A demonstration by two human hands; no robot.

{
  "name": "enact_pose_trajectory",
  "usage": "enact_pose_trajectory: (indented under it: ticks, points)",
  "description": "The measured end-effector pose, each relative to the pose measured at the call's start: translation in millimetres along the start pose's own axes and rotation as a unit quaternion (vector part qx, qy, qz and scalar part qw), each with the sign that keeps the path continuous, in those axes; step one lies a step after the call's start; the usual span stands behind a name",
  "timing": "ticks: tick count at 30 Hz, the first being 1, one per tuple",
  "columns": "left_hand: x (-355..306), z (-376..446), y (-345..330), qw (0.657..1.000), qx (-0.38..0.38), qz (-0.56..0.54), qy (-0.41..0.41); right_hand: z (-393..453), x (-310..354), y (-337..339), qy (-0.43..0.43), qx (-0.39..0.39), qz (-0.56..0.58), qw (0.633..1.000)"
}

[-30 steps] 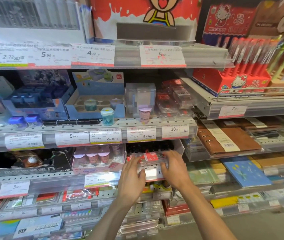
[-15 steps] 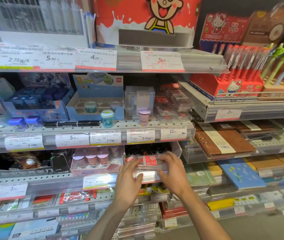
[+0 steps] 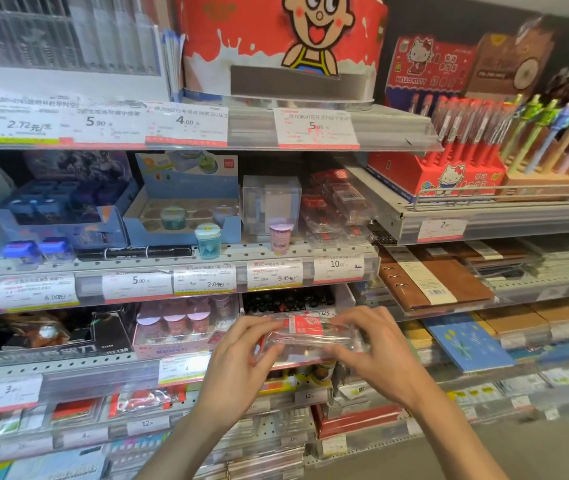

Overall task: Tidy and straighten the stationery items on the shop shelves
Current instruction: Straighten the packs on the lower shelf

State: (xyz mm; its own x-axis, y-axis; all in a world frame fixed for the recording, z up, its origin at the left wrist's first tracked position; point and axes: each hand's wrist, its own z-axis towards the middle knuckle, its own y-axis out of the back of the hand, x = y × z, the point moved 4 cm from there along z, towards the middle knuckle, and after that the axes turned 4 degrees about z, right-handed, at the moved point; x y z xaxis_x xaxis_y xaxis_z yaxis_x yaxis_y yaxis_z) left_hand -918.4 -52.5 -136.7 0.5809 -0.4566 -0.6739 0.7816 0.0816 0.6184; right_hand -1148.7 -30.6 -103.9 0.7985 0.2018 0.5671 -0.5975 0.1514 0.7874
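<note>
Two hands, left hand (image 3: 241, 362) and right hand (image 3: 376, 351), are closed on a clear packet (image 3: 305, 336), held just before the pink box (image 3: 179, 336). Slippery film could be dropped if grip is loosened.

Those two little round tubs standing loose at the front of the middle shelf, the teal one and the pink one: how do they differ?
The teal tub is squat, with a pale lid; the pink tub is taller and tapers downward like a cup. The teal tub stands in front of the blue display tray, the pink tub before a clear box. Both stand upright.
</note>
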Motion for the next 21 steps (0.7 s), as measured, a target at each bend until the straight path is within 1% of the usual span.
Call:
enact_pose_trajectory:
  ticks: [5, 10, 15, 21]
  points:
    - [-28, 3, 30, 0.999, -0.014, -0.020, -0.048, -11, 24, 37, 0.023, -0.016, 0.036, 0.999]
    - [-53, 22, 58, 0.994, -0.039, -0.026, -0.095, -1, 45, 58, 0.051, -0.020, 0.090, 0.994]
    - [-65, 44, 77, 0.991, -0.050, -0.003, -0.124, 7, 55, 68, 0.048, -0.005, 0.095, 0.994]
    - [-79, 63, 89, 0.984, -0.052, 0.048, -0.161, 8, 64, 78, 0.055, -0.054, 0.123, 0.989]
